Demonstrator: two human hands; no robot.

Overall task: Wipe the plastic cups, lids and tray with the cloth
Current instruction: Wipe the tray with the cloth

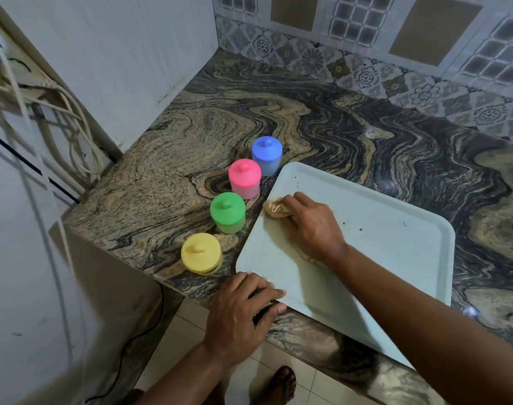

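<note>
Two hands are working a pale tray [395, 229] lying on the marbled counter [191, 127], its near corner overhanging the counter edge. The right hand [310, 226] is pressing down, fingers clenched on a tan cloth [274, 207] at the tray's left rim. Right of that grip, open tray surface is showing dark specks. The left hand [240, 311] is pinching the tray's near-left corner. Left of the cloth, four lidded cups are standing: blue cup [266, 155], pink cup [244, 178], green cup [227, 212], yellow cup [201, 253].
</note>
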